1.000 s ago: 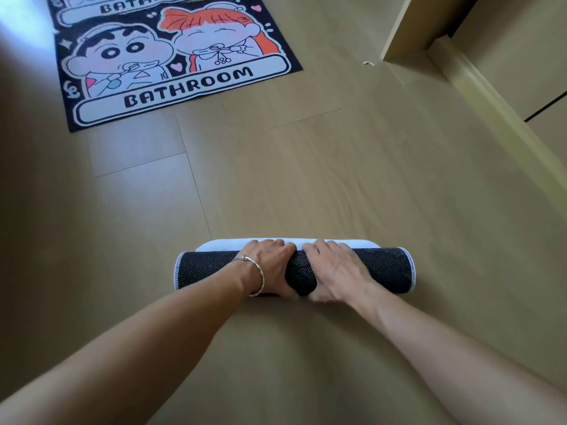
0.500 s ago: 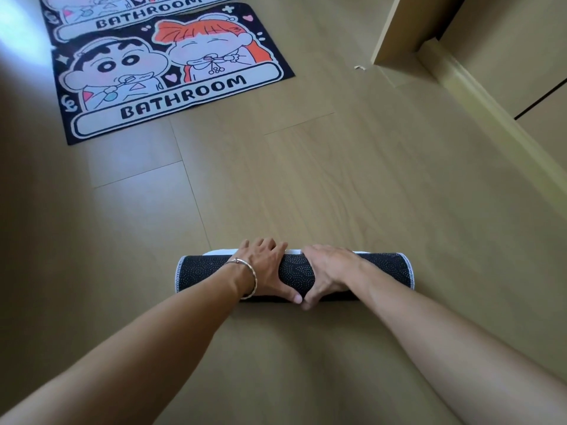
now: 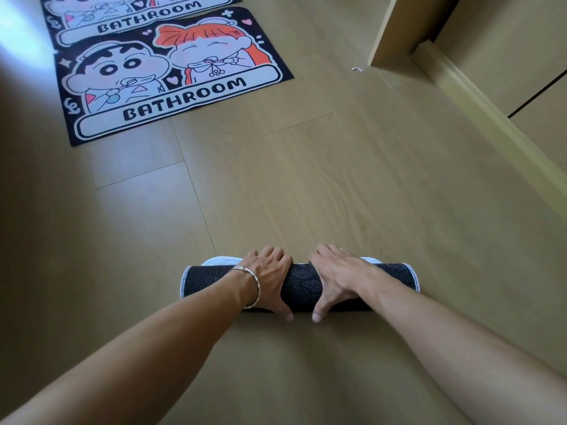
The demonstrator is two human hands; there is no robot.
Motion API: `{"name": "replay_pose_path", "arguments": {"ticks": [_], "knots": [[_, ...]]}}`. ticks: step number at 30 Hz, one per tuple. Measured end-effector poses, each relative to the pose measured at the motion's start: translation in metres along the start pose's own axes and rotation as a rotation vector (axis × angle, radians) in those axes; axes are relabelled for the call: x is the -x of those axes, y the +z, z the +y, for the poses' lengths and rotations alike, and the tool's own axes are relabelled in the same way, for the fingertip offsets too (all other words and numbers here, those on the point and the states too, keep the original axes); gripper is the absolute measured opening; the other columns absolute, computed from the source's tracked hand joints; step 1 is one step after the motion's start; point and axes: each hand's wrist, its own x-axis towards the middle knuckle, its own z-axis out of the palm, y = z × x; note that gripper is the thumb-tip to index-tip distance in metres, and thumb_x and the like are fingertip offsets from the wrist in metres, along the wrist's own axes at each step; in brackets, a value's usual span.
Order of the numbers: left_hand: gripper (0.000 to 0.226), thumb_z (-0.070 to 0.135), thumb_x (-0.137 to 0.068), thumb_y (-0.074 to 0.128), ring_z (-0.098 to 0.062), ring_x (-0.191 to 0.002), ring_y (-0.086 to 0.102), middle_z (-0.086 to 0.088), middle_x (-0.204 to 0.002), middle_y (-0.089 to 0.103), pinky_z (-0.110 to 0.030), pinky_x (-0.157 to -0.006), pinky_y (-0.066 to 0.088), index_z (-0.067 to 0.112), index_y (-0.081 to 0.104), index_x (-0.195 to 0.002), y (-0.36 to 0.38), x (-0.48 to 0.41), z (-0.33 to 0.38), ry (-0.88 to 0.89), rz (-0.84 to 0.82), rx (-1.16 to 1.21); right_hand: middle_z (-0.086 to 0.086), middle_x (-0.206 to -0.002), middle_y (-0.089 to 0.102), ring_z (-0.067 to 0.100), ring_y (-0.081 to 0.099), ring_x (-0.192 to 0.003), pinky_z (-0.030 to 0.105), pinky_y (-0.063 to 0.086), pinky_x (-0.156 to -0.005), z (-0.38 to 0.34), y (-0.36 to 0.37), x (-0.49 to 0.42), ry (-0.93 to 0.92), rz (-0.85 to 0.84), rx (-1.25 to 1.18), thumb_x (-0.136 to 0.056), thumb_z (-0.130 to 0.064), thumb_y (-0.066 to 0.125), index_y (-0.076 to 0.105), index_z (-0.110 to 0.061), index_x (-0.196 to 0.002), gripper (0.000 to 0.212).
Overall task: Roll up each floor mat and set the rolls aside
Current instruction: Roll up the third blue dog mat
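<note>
Roll number one is nearly closed! It lies crosswise on the floor, close to the near edge of what we can see, dotted black backing outward, with just a sliver of white flap peeking out on its far side. Left hand, bracelet at the wrist, wraps over the top, fingers close together and curled down the far side, thumb hooked on the near side. Right hand does the same just beside it, fingers lying together across the top, thumb splayed low, both thumbs almost meeting at the middle.

By my read, one last turn finishes this mat, and then it has to be set aside. Plenty left, though: a cartoon BATHROOM mat sits flat toward the far left corner, and a second one lies beyond it, touching or overlapping, cut off by the frame.

Obstacles? A skirting board runs down the right edge, a wooden post stands far right, and a tiny white scrap lies near it. None looks to block the rolling path.
</note>
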Motion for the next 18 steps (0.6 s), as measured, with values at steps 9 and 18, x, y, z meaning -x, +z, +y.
{"name": "replay_pose_path", "arguments": {"ticks": [9,18], "knots": [[0.095,0.079,-0.053,0.065,-0.020,-0.108,0.044,0.000,-0.117,0.045,-0.037,-0.091,0.042,0.017,0.043,-0.122,-0.010,0.003,-0.004,0.043,0.087,-0.097,0.000,-0.118,0.050,0.022,0.049,-0.113,0.039,0.045,-0.090,0.003,-0.002,0.007,0.003,0.040,-0.089,-0.055,-0.060,0.078,0.038,-0.019,-0.122,0.089],[0.099,0.071,-0.056,0.070,-0.023,-0.117,0.044,-0.001,-0.126,0.043,-0.042,-0.093,0.041,0.023,0.033,-0.134,-0.030,0.001,-0.014,-0.101,0.141,0.016,0.000,-0.116,0.050,0.022,0.049,-0.111,0.043,0.038,-0.091,-0.008,-0.027,-0.004,-0.052,0.336,0.181,-0.064,-0.060,0.068,0.039,-0.022,-0.123,0.076]]}}
